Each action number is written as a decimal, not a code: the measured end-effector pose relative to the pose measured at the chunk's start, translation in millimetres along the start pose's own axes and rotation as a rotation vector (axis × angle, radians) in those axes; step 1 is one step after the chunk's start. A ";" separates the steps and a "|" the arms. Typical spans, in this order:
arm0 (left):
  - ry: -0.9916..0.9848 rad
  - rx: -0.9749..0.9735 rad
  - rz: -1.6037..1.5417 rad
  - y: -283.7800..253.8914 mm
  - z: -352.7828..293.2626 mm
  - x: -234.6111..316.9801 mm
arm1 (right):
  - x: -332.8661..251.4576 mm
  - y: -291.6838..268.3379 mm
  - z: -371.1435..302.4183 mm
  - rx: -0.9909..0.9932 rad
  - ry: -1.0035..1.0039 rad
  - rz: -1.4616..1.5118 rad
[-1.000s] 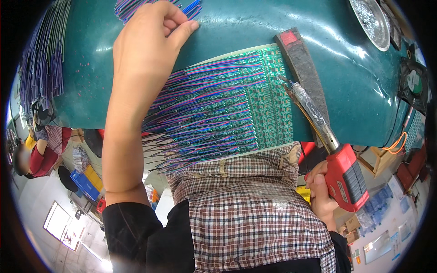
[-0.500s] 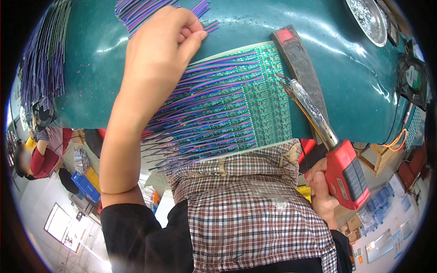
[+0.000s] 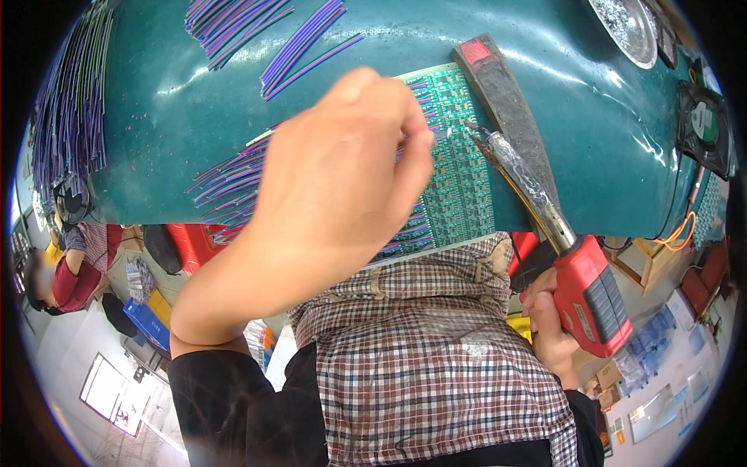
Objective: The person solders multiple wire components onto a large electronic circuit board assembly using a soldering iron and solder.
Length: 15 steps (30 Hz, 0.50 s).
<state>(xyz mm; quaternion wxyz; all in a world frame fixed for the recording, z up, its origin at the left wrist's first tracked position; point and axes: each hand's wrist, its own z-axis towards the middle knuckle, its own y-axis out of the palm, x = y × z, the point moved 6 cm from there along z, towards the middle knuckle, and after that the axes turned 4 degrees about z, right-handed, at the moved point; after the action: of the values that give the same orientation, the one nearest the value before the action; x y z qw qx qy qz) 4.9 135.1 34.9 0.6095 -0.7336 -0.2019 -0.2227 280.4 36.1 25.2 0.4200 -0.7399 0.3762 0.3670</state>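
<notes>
My left hand (image 3: pixel 350 159) is above a green circuit board panel (image 3: pixel 467 187), its thumb and fingers pinched together near the panel's upper middle. What lies between the fingertips is hidden. Many thin blue, pink and black wires (image 3: pixel 229 183) run leftward from the panel in rows, partly covered by that hand and forearm. In my right hand (image 3: pixel 551 331), at the right, is a red and black soldering gun (image 3: pixel 595 300). Its long metal tip points up and left, ending by the panel's right side.
A dark bar (image 3: pixel 510 109) with a red patch lies along the panel's right side. Loose wires (image 3: pixel 303 47) are at the top, with a hanging wire bundle (image 3: pixel 74 101) far left. A metal dish (image 3: pixel 626 31) and small fan (image 3: pixel 704 128) stand right. Another person (image 3: pixel 70 268) sits left.
My left hand has moved right and nearer to me, from the loose wires to over the panel. The loose wires it covered now show. My right hand and the soldering gun have barely moved.
</notes>
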 end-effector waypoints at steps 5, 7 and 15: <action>-0.010 0.015 0.026 20.3 -2.0 -6.2 | 10.5 -7.1 -8.6 0.013 0.163 -0.098; -0.008 0.019 0.023 21.6 -1.5 -6.6 | 10.0 -6.0 -8.6 0.013 0.090 -0.182; -0.009 0.031 0.041 23.4 0.8 -7.4 | 13.0 -1.8 -2.3 -0.008 0.132 -0.090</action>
<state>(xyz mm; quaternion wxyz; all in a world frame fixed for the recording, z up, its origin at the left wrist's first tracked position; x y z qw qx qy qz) 12.2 131.6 11.6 0.6245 -0.7289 -0.1930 -0.2038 288.3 31.4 15.6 0.4074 -0.7804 0.3678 0.2997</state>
